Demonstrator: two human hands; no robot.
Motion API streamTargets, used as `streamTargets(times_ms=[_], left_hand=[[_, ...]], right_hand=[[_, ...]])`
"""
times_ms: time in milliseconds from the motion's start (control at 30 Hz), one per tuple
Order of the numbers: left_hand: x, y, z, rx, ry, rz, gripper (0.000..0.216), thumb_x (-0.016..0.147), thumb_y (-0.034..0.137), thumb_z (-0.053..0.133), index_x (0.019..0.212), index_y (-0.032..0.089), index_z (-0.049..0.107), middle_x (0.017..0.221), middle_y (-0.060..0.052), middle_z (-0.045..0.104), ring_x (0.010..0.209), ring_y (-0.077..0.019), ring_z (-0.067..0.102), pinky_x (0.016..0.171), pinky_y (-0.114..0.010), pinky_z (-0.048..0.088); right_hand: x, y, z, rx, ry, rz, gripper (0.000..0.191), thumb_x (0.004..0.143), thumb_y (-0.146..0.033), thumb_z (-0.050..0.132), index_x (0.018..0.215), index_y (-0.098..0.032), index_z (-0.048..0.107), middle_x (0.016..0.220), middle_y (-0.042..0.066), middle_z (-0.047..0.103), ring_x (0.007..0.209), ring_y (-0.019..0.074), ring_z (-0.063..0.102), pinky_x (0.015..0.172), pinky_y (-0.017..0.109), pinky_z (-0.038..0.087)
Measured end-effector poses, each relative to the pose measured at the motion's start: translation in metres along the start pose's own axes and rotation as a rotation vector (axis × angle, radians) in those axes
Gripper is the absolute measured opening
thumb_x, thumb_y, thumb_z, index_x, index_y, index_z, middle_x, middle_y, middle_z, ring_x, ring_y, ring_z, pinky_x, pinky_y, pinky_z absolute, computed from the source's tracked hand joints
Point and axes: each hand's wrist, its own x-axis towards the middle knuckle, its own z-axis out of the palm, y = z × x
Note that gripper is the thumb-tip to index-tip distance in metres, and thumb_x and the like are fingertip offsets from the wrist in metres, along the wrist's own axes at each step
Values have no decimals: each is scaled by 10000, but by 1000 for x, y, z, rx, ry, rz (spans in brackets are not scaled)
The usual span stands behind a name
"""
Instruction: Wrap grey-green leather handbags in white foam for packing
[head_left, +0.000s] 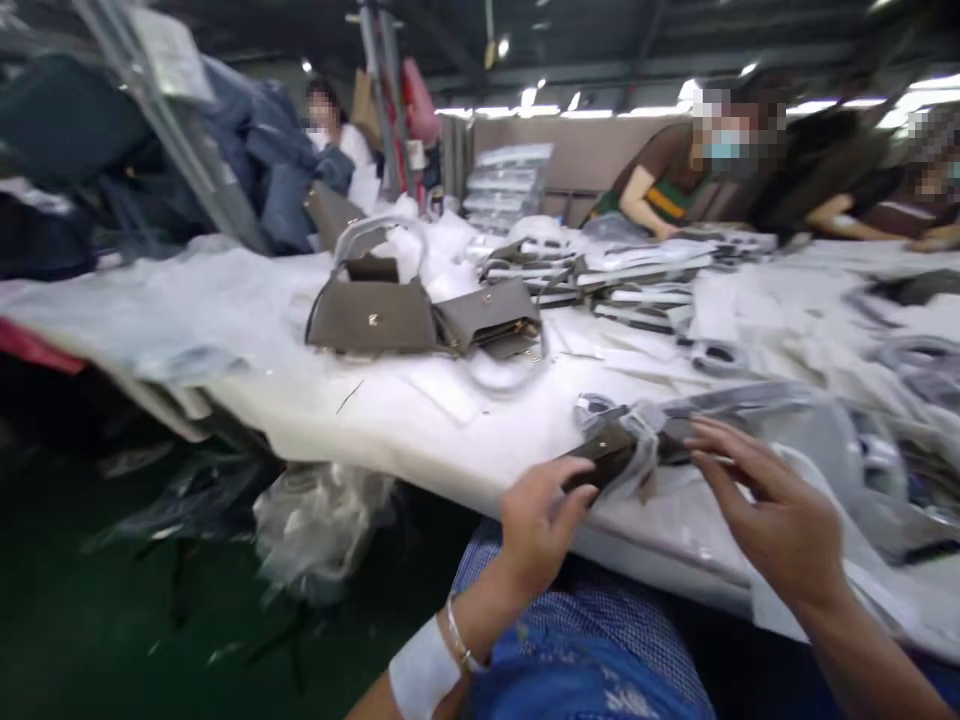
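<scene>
Because the bag [609, 452] looks small and flat, it should be light and easy to lift. Its skin looks smooth and a bit stiff, so I think it can bend a little and will not break, but a nail may scratch it. The clear wrap [640, 455] by its right end looks soft and slippery. A good place to hold the bag is its bare left end, thumb on one side and fingers on the other.

It is at the near edge of the tabletop [457, 455], right in front of the two hands. The left hand [534, 520] pinches the bag's left end. The right hand [784, 525] is by the other end, its fingers a little apart. That spot is blurry, so I cannot tell if they hold something.

Farther off, two more brown bags sit side by side, one on the left [373, 318] and one on the right [491, 312], each with one gold bit on the front. One brown shape [326, 215] behind them may be a third. To their right is a pile of flat things [637, 290], too many to count. One stack of packs [510, 180] stands at the back. I see at least three other people [667, 175].
</scene>
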Motion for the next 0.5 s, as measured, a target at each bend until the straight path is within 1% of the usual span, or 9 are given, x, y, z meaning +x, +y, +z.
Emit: streamTargets(times_ms=[33, 67, 133, 200, 233, 300, 367, 433, 500], left_hand=[[5, -10, 3, 26, 65, -50, 471, 887, 354, 671, 1334, 244, 571, 1330, -92, 637, 1252, -245, 581, 1088, -414, 455], [7, -18, 8, 40, 62, -103, 698, 817, 398, 745, 1435, 240, 464, 1463, -123, 518, 1367, -295, 465, 1138, -483, 387], [7, -29, 23, -4, -55, -195, 1074, 653, 450, 863, 1534, 234, 287, 1568, -153, 360, 1443, -354, 334, 1160, -531, 337], [7, -36, 42, -105, -144, -275, 1187, 591, 422, 896, 1554, 249, 223, 1541, -147, 409, 1407, -343, 403, 1129, -474, 399], [8, -39, 51, -133, -140, -314, 1142, 618, 399, 880, 1549, 255, 235, 1503, -136, 467, 1369, -324, 460, 1108, -444, 425], [13, -40, 66, -130, -76, -382, 897, 680, 395, 829, 1462, 247, 413, 1343, -104, 625, 1221, -296, 598, 1018, -392, 497], [22, -39, 74, -101, -13, -433, 588, 706, 441, 794, 1228, 227, 627, 1099, -66, 735, 1018, -276, 686, 881, -356, 552], [35, -39, 74, -90, 20, -480, 422, 680, 484, 796, 1002, 226, 706, 925, -44, 755, 885, -268, 699, 778, -341, 568], [49, -43, 71, -99, 46, -522, 390, 648, 482, 809, 931, 228, 720, 891, -48, 758, 860, -274, 697, 753, -347, 569]], right_hand=[[-6, 9, 0, 6, 14, 22, 279, 946, -376, 585, 1150, -228, 703, 1181, 64, 710, 987, 186, 703, 912, 296, 561], [-14, 18, 0, 3, 21, 47, 281, 948, -391, 573, 1137, -230, 706, 1176, 59, 714, 1003, 199, 702, 942, 331, 560], [-32, 33, 2, 1, 21, 95, 312, 948, -429, 556, 1142, -236, 706, 1159, 56, 723, 1040, 226, 698, 978, 383, 557], [-49, 48, 6, 19, 24, 120, 324, 934, -459, 565, 1117, -244, 723, 1119, 56, 740, 1022, 235, 710, 966, 379, 568], [-57, 55, 10, 39, 28, 126, 317, 925, -466, 576, 1091, -249, 736, 1097, 54, 748, 1005, 235, 718, 941, 357, 581], [-69, 68, 17, 104, 19, 141, 296, 917, -462, 586, 1057, -260, 752, 1074, 49, 756, 930, 216, 739, 844, 288, 612], [-77, 77, 24, 193, -9, 161, 277, 915, -444, 594, 1056, -270, 757, 1056, 44, 760, 807, 184, 752, 748, 225, 619], [-80, 81, 29, 288, -42, 175, 264, 903, -433, 613, 1058, -279, 762, 1001, 35, 770, 696, 160, 744, 695, 190, 613], [-81, 83, 33, 365, -48, 196, 260, 891, -443, 626, 1047, -294, 771, 911, 21, 776, 639, 154, 734, 672, 175, 607]])
